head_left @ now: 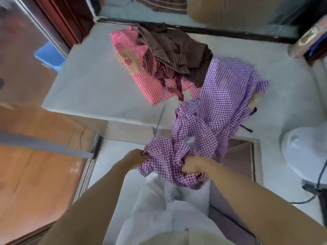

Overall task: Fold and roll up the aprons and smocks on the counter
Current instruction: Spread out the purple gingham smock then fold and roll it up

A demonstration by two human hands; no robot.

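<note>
**Purple checked smock [212, 112]: near end gripped by both hands**

Left hand [136, 159] and right hand [192, 167] each clench bunched cloth at the smock's near end, below the counter [92, 76] front edge. The hands are about equally near. The long axis runs away from the hands, rightward onto the counter. The far end touches the brown striped garment [175, 50], heaped on the pink checked garment [150, 89]. Judgement: pulling it may drag the brown piece.
</note>
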